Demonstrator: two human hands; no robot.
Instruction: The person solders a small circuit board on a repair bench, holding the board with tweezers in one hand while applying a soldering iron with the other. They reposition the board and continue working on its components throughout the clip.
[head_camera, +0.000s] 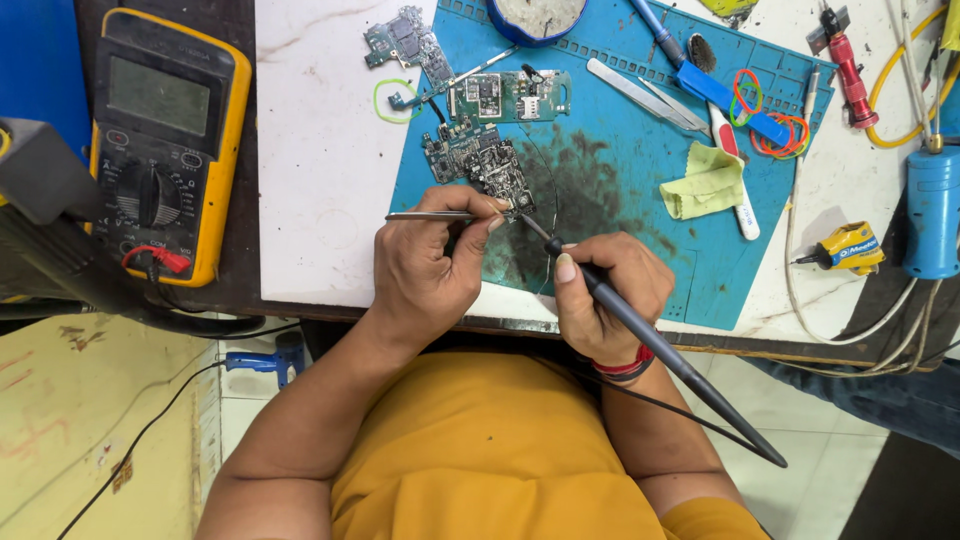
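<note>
Tweezers (430, 215) are pinched in the left hand (425, 275); a soldering iron (660, 350) is clasped in the right hand (605, 295). Just beyond both tips lies the circuit board (485, 165). A slipped tip could bridge adjacent joints.

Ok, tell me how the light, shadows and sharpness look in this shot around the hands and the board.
Head view: bright, even light from above; the left hand and right hand cast only soft, short shadows on the mat; the board and iron are sharp; faint glare on the white table; edges bend slightly from the wide lens.
</note>
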